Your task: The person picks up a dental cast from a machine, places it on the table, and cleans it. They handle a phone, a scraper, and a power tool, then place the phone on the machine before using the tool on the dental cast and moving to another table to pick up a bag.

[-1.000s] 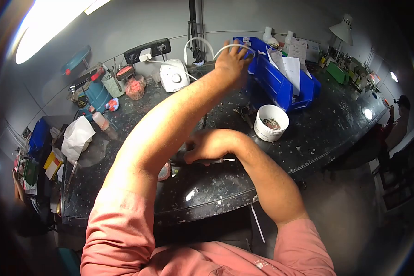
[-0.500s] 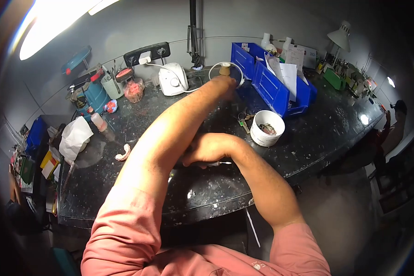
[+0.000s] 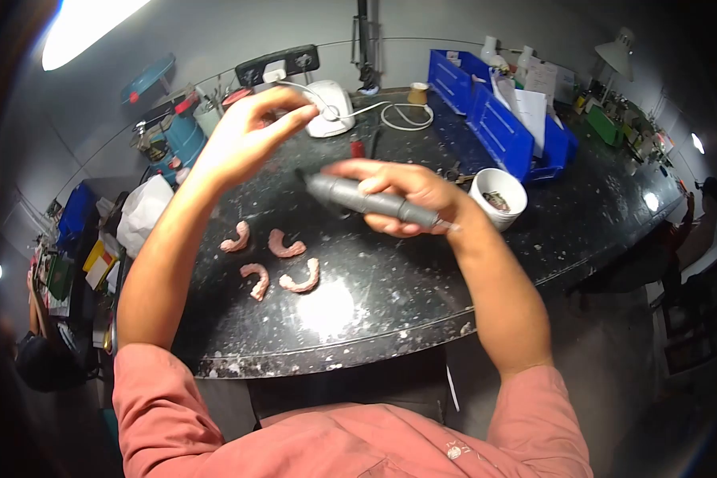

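Observation:
My right hand [image 3: 410, 191] is wrapped round a grey handpiece [image 3: 346, 193], which lies slantwise across the fingers with its thin tip toward the wrist; its far end is blurred. My left hand [image 3: 251, 135] is raised at the left, in front of the white control box [image 3: 331, 110], with thumb and forefinger apart and nothing visible between them. Whether it touches the box is not clear. Below my hands, several pink horseshoe-shaped pieces lie on the dark bench, among them one [image 3: 280, 244] at the upper right of the group and one [image 3: 304, 279] nearest the bright reflection.
A white tub [image 3: 498, 197] with small bits inside stands at right. Behind it are blue bins [image 3: 506, 131] with papers. A white cable [image 3: 406, 126] loops at the back near a small tan cup [image 3: 417, 94]. Crumpled white paper [image 3: 145, 209] and a teal device [image 3: 182, 139] are at left.
My arms have uncrossed. My left hand has moved back from the cable to the box at left. My right hand has risen with the handpiece, and the pink pieces have come into view.

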